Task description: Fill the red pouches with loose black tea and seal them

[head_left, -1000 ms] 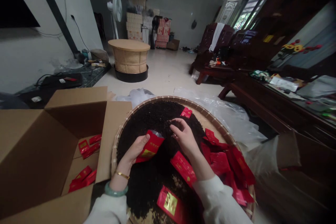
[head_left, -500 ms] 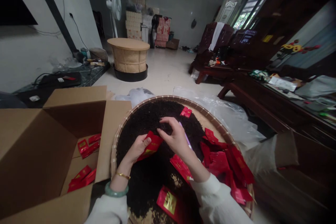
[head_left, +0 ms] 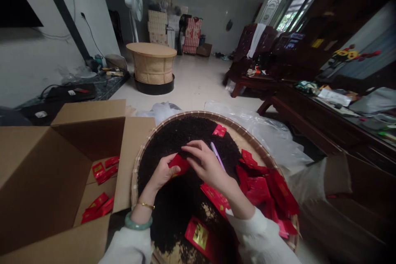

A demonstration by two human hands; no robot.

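My left hand (head_left: 165, 172) grips a small red packet (head_left: 180, 165) above a round bamboo tray (head_left: 135, 185). At the packet's top edge is my right hand (head_left: 204, 163), fingers bent together; what lies between its fingertips is hidden. Dark dried loose leaves, like tea (head_left: 170, 132), cover much of the tray. A purple stick-like tool (head_left: 217, 156) rests on the leaves beside my right hand. Under my right forearm lies a red packet (head_left: 215, 200), and a larger one with a gold panel (head_left: 199, 237) sits near the front. A pile of flat red packets (head_left: 260, 187) fills the tray's right side.
An open cardboard box (head_left: 37, 181) at my left holds several filled-looking red packets (head_left: 100, 172). One red packet (head_left: 219, 130) lies at the tray's far side. Clear plastic sheeting (head_left: 262, 132) spreads behind the tray, and another carton (head_left: 355, 198) stands at right.
My right hand has moved slightly left and down onto the packet's top, and its fingers have drawn together. The purple tool shows more. My left hand keeps the packet, now tilted differently.
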